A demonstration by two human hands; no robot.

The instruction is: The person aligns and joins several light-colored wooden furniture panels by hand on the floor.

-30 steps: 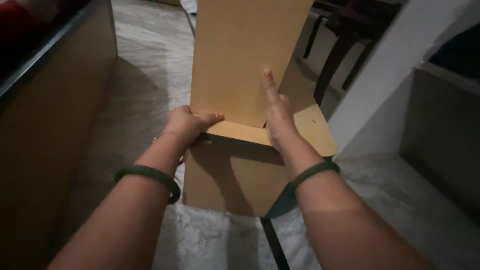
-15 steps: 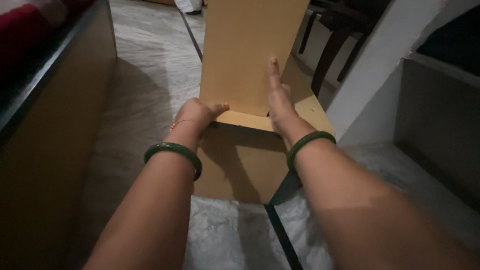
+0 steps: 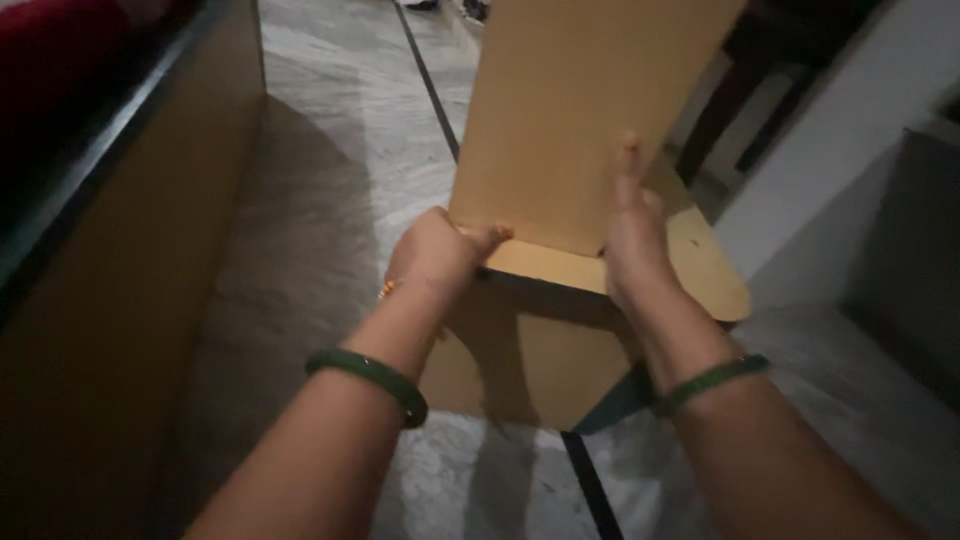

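A tan wooden board stands upright on top of a low wooden stool or panel piece of the same colour. My left hand grips the board's lower left corner, thumb over its front face. My right hand lies flat against the board's lower right edge, fingers pointing up. Both wrists wear green bangles. The seat-like flat panel juts out to the right under the board.
A tall wooden furniture side with a dark top runs along the left. Pale marble floor with dark inlay lines lies beneath. A white wall corner and dark chair legs stand at right.
The view has moved closer and tilted. Both hands stay on the board's lower edge, and the board now rises a little higher in the frame.
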